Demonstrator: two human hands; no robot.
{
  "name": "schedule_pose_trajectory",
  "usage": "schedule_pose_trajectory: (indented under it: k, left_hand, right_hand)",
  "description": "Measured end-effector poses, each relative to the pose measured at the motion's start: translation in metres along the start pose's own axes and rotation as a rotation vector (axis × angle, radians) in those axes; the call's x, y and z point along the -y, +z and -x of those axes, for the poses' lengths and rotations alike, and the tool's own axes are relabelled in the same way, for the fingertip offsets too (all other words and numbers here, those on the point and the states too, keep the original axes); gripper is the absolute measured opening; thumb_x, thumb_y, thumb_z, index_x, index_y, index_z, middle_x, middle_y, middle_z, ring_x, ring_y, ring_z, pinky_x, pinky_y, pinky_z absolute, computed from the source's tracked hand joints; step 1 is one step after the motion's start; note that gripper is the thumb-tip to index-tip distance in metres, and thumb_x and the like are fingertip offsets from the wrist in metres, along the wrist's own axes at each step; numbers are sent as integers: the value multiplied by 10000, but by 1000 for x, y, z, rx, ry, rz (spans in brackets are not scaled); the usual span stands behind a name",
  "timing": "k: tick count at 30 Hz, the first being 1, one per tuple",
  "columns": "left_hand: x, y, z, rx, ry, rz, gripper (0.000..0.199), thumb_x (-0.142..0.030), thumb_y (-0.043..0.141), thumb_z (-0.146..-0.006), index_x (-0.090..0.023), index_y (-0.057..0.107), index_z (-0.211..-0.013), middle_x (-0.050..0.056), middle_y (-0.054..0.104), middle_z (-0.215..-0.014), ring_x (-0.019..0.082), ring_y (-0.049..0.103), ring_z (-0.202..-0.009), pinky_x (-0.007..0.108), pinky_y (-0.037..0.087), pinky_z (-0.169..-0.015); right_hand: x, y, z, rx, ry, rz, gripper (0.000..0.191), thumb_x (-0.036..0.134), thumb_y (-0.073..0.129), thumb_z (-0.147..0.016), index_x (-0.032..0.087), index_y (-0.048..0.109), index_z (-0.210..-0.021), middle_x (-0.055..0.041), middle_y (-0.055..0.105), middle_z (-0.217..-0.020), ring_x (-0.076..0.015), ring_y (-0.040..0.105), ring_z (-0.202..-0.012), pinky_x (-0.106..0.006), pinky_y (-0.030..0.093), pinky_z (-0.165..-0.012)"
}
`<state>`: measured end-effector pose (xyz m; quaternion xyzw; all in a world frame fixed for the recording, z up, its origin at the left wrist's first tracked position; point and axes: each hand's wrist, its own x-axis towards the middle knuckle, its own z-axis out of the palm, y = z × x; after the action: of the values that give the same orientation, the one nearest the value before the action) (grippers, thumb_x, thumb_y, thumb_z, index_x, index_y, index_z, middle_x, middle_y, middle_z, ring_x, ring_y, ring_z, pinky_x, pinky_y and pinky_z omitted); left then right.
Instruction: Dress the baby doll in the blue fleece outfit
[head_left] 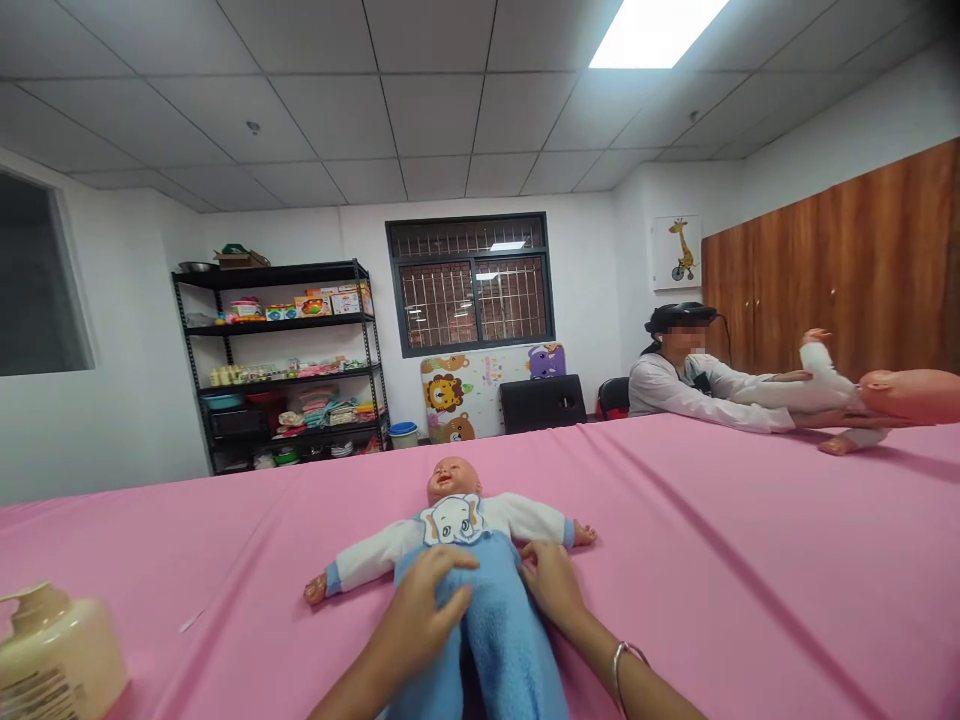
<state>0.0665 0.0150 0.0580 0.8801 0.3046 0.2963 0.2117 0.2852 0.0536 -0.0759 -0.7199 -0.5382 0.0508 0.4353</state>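
A baby doll [453,480] lies on its back on the pink-covered table [690,580], with its head away from me and both arms spread. It wears a white top [379,548] with an elephant face on the chest and fleecy blue trousers [499,610]. Across the left side of the waist rests my left hand [427,605], its thumb and fingers apart on the blue cloth. My right hand [551,580] is at the other side of the waist, fingers curled in against the trousers' edge. Part of that grip is hidden.
A pump bottle [60,655] stands at the near left. Across the table on the right, a person in white [667,385] handles another doll [817,385]. Behind are a black shelf rack [285,325], a bin [403,433], a black chair [543,403] and wooden cabinets [847,260].
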Motion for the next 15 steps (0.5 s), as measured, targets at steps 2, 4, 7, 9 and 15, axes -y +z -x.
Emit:
schedule_pose_trajectory:
  k: [2, 4, 7, 9, 15]
  left_hand:
    - [18, 17, -30, -133, -45, -64, 317, -291, 453, -799, -193, 574, -1076, 66, 563, -1157, 211, 461, -1122, 346, 319, -1007]
    - [33, 33, -53, -192, -151, -120, 393, -336, 459, -799, -184, 537, -1153, 82, 525, -1223, 231, 425, -1172, 378, 299, -1024]
    - [44, 52, -70, -209, -420, -166, 485, -438, 460, -802, -200, 496, -1222, 106, 425, -1333, 295, 332, -1249, 496, 268, -1020]
    - [44, 60, -72, -260, -474, -154, 559, -495, 480, -785, -221, 454, -1271, 118, 349, -1388, 337, 254, -1288, 565, 228, -1011]
    - [46, 64, -71, -521, -257, 272, 524, -437, 285, -897, -110, 385, -1294, 161, 425, -1316, 254, 363, -1245, 402, 300, -1037]
  right_hand:
    - [1, 3, -3, 48, -45, 42, 186, 258, 492, -779, 170, 633, -862, -82, 604, -960, -235, 503, -956, -306, 353, -823]
    - [2, 6, -7, 81, -69, 81, 267, 280, 431, -828, 179, 625, -981, -95, 591, -1014, -239, 498, -995, -323, 352, -855]
    - [5, 13, -15, 73, -57, 56, 379, 325, 371, -859, 201, 541, -1175, -108, 557, -1124, -254, 464, -1094, -368, 322, -940]
    - [8, 17, -23, 87, -67, -88, 485, 388, 383, -846, 177, 454, -1277, -124, 466, -1267, -266, 385, -1201, -390, 279, -1009]
    - [51, 4, -44, 76, -215, -613, 660, 554, 385, -818, 180, 348, -1360, -61, 193, -1451, -203, 120, -1356, -367, 168, -1113]
